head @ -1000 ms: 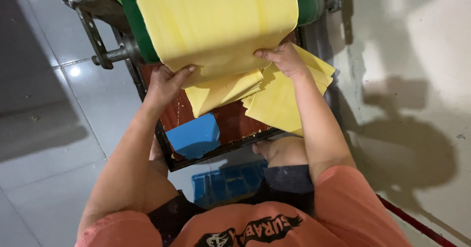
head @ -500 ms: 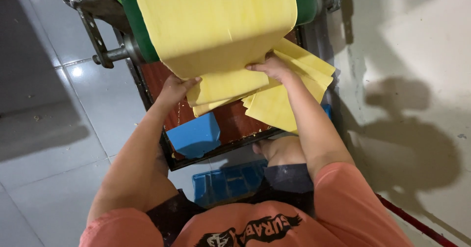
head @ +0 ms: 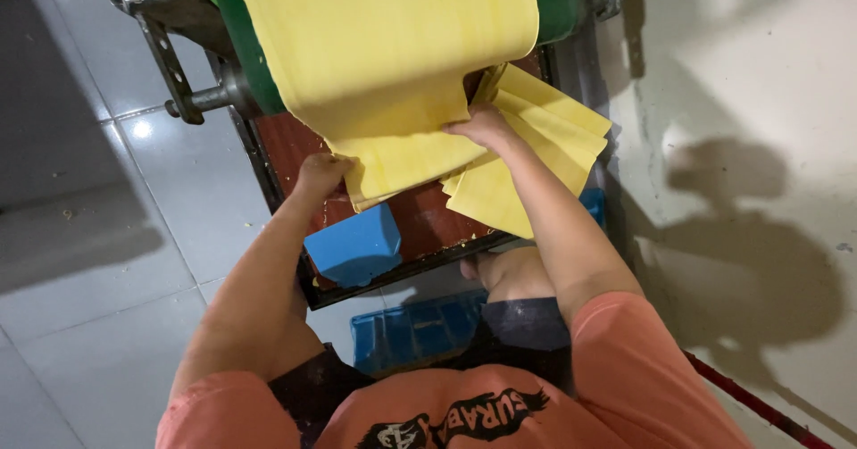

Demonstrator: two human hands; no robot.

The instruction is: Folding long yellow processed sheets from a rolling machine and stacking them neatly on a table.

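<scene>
Left hand (head: 320, 174) and right hand (head: 482, 128) each grasp the folded end of the wide yellow dough sheet (head: 393, 65) hanging off the green roller (head: 234, 47). Uneven pull could tear it, or spill the folds off the reddish-brown tray (head: 428, 221).

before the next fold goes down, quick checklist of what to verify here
1. Left hand on the near edge of the yellow sheet: ok.
2. Right hand on the sheet's fold: ok.
3. Folded stack square: not ok, layers fan out to the right.
4. Blue block apart from the sheet: ok.
5. Fingers free of the green roller: ok.
6. Sheet free of tears: cannot tell.
</scene>
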